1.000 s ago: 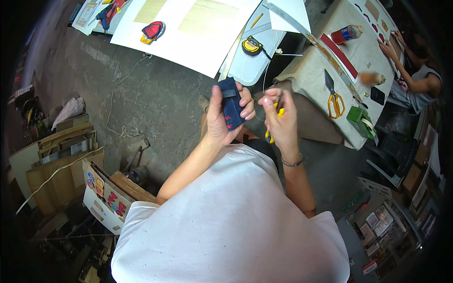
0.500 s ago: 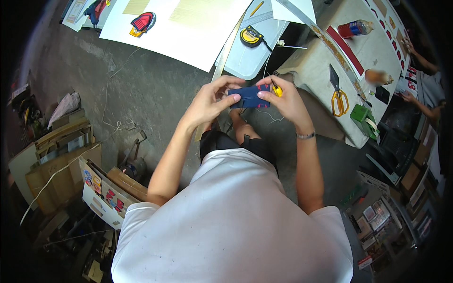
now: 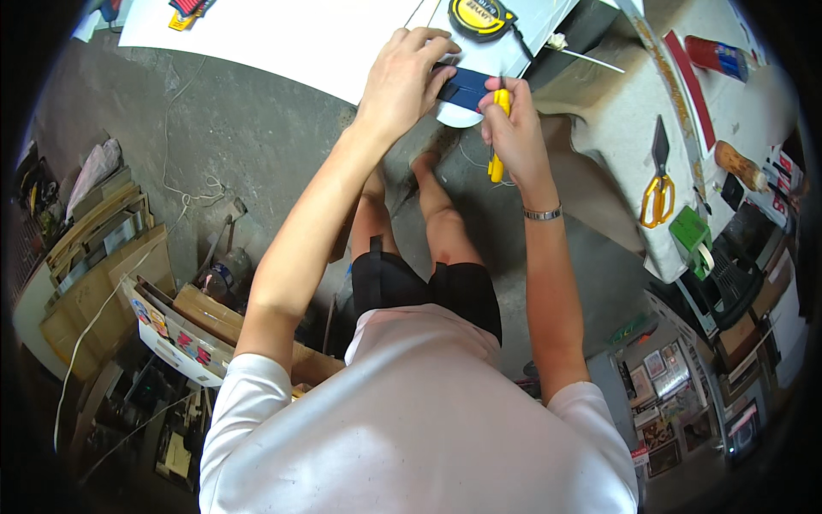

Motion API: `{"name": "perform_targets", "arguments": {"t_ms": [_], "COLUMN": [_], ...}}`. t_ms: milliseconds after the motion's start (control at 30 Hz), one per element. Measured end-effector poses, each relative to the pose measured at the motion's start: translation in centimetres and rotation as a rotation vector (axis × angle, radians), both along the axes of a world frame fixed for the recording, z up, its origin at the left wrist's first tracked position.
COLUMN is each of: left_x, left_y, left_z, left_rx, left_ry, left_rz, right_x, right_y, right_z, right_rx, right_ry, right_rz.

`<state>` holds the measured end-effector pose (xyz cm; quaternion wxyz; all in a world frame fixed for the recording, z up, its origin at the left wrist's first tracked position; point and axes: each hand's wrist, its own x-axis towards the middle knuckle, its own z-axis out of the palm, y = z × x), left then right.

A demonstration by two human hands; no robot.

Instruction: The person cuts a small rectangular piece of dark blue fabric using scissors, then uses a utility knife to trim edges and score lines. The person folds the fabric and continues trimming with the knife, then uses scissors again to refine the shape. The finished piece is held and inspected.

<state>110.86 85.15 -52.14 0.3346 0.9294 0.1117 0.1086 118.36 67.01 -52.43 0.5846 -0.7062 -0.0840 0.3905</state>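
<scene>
At the near edge of the large white sheet-covered worktop (image 3: 282, 43), I see my left hand (image 3: 402, 73) pressing down a small dark blue rectangular piece (image 3: 467, 86) while my right hand (image 3: 512, 128) grips a yellow-handled tool (image 3: 497, 137) against it.

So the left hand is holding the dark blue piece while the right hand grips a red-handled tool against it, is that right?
Not quite: in the head view the tool in the right hand has a yellow handle, not red. The left hand does hold the dark blue piece.
</scene>
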Motion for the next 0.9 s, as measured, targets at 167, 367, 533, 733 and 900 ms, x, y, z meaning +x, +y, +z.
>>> {"name": "perform_targets", "arguments": {"t_ms": [167,367,533,733,900], "left_x": [-3.0,-2.4,-1.5,-0.3,1.0], "left_y": [-0.1,0.4,0.2,0.9,1.7], "left_z": [-0.1,-0.2,0.7,1.0,1.3], "left_rx": [0.089,0.215,0.064,0.073,-0.230], "left_ry": [-0.042,0.041,0.108,0.125,0.365], "left_rz": [-0.185,-0.353,-0.263,-0.331,-0.305], "right_x": [0.2,0.3,1.8,2.8,2.3], "right_y": [-0.4,-0.1,0.8,1.0,0.7], "right_z": [-0.2,-0.3,-0.6,1.6,1.8], "right_rx": [-0.025,-0.079,-0.081,-0.117,-0.097], "right_ry": [-0.008,-0.153,-0.501,-0.417,-0.517], "right_rz": [-0.031,0.043,0.203,0.198,0.122]}}
